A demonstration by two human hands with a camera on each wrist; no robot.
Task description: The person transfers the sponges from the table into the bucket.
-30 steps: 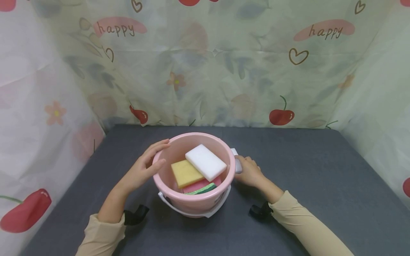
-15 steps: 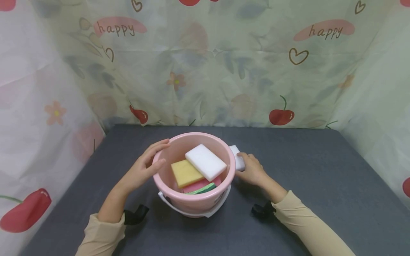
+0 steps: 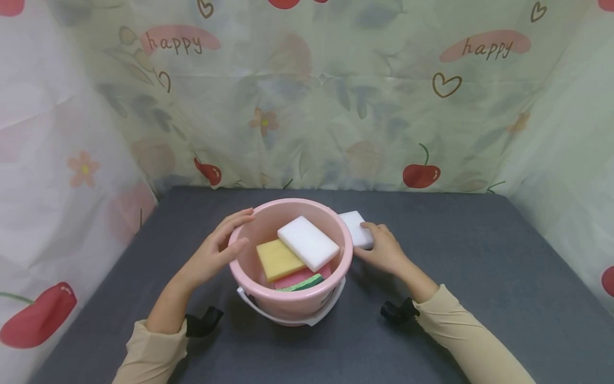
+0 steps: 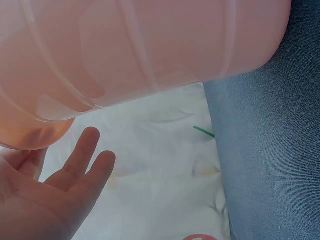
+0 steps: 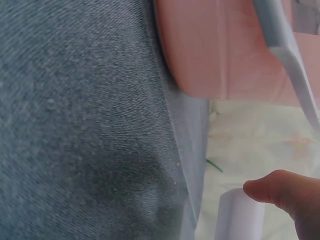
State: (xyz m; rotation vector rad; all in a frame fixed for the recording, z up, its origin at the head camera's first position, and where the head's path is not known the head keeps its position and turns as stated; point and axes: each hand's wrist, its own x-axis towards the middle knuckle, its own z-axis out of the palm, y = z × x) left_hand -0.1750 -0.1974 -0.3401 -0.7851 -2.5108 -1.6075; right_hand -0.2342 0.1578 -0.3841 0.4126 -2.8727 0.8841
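Note:
A pink bucket (image 3: 292,306) stands upright in the middle of the table. My left hand (image 3: 218,248) rests on its left rim, fingers fairly straight; in the left wrist view two fingers (image 4: 90,165) stick out apart from the bucket wall. Just beyond the bucket's right side, my right hand (image 3: 384,250) pinches a white sponge (image 3: 357,230), whose left end is hidden behind the rim. The thumb (image 5: 275,190) presses on that sponge in the right wrist view. Inside the bucket lie another white sponge (image 3: 308,242), a yellow sponge (image 3: 278,261), a pink one (image 3: 293,278) and a green-striped one (image 3: 307,284).
The bucket's pale handle (image 3: 275,320) hangs down at the front. A dark grey table (image 3: 455,245) spreads around it, with patterned curtains (image 3: 326,106) at the back and both sides. Black straps (image 3: 203,322) sit on both wrists.
My right hand has shifted slightly right and away from the bucket with the white sponge, so more of that sponge shows. The left hand and the bucket have stayed put.

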